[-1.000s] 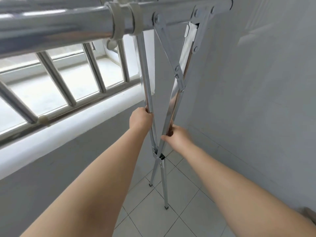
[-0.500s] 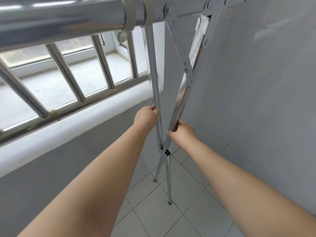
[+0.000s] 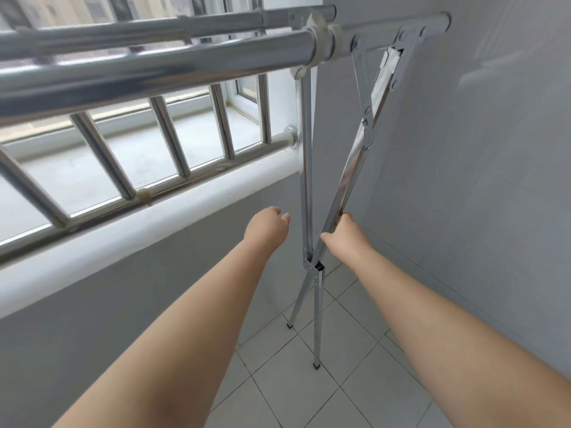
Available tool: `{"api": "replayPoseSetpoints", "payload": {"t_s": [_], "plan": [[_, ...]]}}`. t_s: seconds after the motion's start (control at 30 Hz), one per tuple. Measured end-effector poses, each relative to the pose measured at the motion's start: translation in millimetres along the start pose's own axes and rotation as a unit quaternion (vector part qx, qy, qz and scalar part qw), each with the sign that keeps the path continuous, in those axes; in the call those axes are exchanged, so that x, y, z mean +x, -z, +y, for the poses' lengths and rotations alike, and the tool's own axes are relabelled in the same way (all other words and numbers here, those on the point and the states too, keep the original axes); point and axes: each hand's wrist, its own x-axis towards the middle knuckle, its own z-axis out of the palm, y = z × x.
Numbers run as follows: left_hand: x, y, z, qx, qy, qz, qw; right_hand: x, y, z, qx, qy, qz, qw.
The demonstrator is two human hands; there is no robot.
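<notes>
The right hand (image 3: 343, 233) grasps the drying rack's slanted leg (image 3: 350, 171). At nine o'clock from the upright leg (image 3: 306, 180), just beside it, the left hand (image 3: 267, 225) hangs loosely curled, holding nothing.

soft daylight from window (image 3: 191, 118) | glare on rail (image 3: 154, 67) — edges bowed, top blurred
</notes>
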Motion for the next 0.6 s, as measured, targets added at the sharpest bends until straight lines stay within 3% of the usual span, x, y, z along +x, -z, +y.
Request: {"api": "replayPoseSetpoints", "payload": {"t_s": [0.6], "plan": [[-132.4,58.4,-74.0,0.016,-0.03,0.049,0.998,-153.7,-31.7,-42.6,-0.048,0.075,-0.022,0.996]]}}
